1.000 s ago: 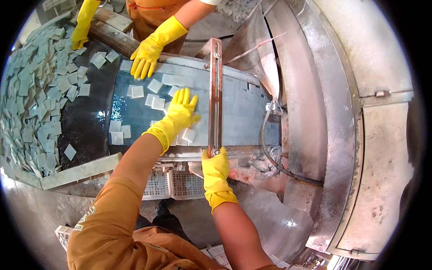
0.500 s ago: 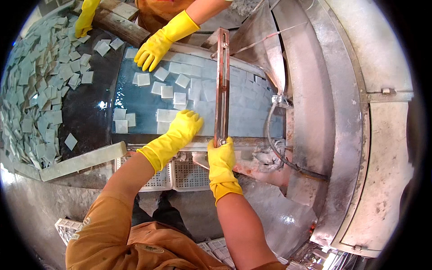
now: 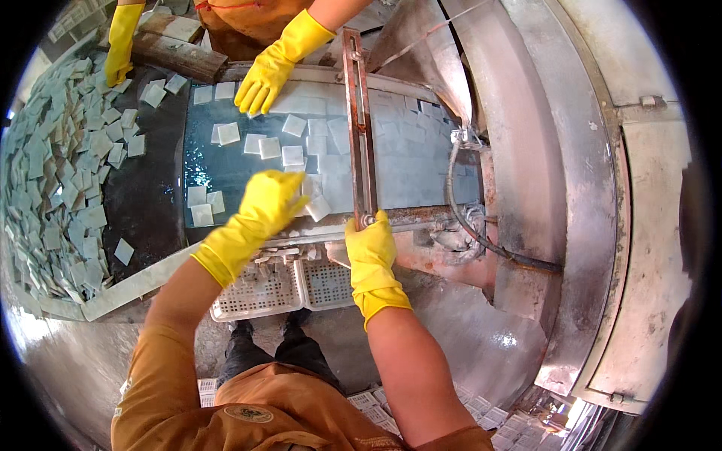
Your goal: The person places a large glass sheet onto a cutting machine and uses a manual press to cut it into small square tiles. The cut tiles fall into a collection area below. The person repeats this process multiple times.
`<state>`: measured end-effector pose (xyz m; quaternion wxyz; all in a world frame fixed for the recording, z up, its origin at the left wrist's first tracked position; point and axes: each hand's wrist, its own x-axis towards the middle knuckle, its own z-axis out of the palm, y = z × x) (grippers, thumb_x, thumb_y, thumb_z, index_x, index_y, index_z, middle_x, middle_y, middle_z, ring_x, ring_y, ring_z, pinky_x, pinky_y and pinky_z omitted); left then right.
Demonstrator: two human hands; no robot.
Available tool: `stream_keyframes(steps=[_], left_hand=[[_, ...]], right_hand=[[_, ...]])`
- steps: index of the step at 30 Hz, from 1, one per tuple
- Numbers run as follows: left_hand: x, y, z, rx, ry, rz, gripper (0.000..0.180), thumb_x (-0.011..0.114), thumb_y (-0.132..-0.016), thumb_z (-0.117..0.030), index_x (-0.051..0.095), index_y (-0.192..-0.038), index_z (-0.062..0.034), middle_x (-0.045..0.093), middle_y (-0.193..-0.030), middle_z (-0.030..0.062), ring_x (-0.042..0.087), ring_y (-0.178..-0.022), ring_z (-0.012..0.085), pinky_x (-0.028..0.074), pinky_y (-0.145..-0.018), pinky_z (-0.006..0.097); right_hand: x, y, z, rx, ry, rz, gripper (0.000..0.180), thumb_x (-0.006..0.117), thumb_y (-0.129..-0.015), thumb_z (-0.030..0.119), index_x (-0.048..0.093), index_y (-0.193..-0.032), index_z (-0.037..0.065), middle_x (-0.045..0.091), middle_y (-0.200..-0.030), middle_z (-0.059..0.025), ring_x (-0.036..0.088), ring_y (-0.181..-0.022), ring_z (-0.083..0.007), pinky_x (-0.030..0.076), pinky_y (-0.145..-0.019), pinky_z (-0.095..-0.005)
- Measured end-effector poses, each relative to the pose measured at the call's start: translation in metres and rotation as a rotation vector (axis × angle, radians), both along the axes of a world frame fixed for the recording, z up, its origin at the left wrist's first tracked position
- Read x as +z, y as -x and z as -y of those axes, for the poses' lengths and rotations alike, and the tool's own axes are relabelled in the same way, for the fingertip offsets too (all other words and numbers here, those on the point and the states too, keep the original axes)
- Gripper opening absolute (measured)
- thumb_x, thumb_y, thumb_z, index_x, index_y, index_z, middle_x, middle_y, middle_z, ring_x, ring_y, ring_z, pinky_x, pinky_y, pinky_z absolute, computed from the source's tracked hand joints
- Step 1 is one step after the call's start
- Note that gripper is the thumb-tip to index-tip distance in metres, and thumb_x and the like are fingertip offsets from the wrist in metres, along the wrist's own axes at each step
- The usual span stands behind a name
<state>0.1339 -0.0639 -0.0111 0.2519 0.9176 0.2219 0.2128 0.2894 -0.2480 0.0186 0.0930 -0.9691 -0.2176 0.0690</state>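
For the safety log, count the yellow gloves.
4: left hand, beside tiles; right hand, at the metal bar; co-worker's hand, at the tile heap; co-worker's other hand, over the table's far edge.

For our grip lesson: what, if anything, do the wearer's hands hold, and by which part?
The right hand grasps the brown, slotted metal bar by its near end. For the left hand, I cannot tell.
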Motion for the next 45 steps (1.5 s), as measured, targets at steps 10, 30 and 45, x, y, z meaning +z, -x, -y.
stream_keyframes(steps=[10, 30, 45], left_hand=[[-0.021, -0.030, 0.047, -0.070, 0.046, -0.074, 0.046, 0.079, -0.082, -0.019, 0.071, -0.125, -0.0064, 0.074, -0.113, 0.0162, 0.073, -0.101, 0.0384, 0.058, -0.092, 0.049], [0.005, 0.050, 0.011, -0.001, 0.107, -0.174, 0.047, 0.077, -0.084, -0.011, 0.070, -0.129, -0.0029, 0.073, -0.125, 0.0235, 0.071, -0.111, 0.0443, 0.058, -0.095, 0.051], [-0.051, -0.042, -0.090, 0.051, -0.290, -0.205, 0.050, 0.078, -0.084, -0.021, 0.070, -0.133, -0.0122, 0.065, -0.145, 0.0210, 0.059, -0.134, 0.0446, 0.046, -0.115, 0.053]], right_hand=[[-0.008, -0.009, 0.005, 0.011, -0.083, -0.051, 0.055, 0.080, -0.086, 0.042, 0.067, -0.127, 0.006, 0.078, -0.111, -0.0222, 0.076, -0.100, -0.0440, 0.060, -0.085, -0.0525], [0.004, -0.002, 0.003, -0.024, -0.020, -0.067, 0.068, 0.080, -0.085, 0.046, 0.066, -0.135, 0.003, 0.079, -0.110, -0.0236, 0.076, -0.103, -0.0428, 0.061, -0.090, -0.0508], [0.012, -0.001, 0.000, -0.006, -0.025, -0.078, 0.057, 0.081, -0.085, 0.044, 0.066, -0.126, 0.006, 0.079, -0.108, -0.0223, 0.077, -0.100, -0.0433, 0.061, -0.084, -0.0537]])
